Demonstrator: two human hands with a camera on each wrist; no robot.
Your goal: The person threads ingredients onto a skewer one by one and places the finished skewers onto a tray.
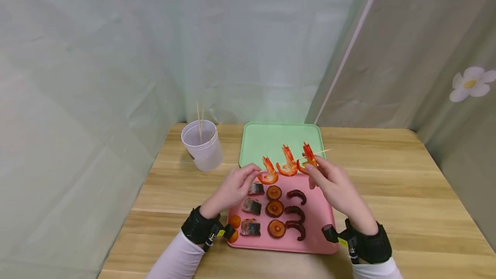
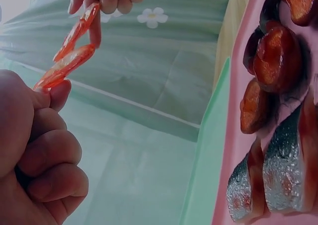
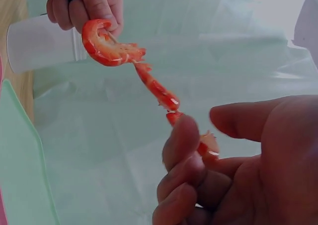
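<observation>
Three red-orange shrimp are threaded on a thin wooden skewer (image 1: 327, 150) held above the trays. My left hand (image 1: 235, 186) pinches the skewer's left end, fingertips right beside the left shrimp (image 1: 268, 178). The middle shrimp (image 1: 288, 168) hangs between the hands. At the other side, the fingers of my right hand (image 1: 339, 186) curl round the right shrimp (image 1: 309, 155), and the skewer's tip sticks out beyond them. In the right wrist view, that shrimp (image 3: 208, 146) is partly hidden by the fingers, with the thumb raised apart from the index finger.
Below the hands lies a pink tray (image 1: 319, 238) with fish pieces (image 1: 251, 227), mushroom caps (image 1: 277, 228), dark tentacles (image 1: 296, 214) and orange balls (image 1: 234, 221). Behind it is a green tray (image 1: 283, 136). A white bucket (image 1: 207, 156) holding several skewers stands back left, near the curtain (image 1: 252, 55).
</observation>
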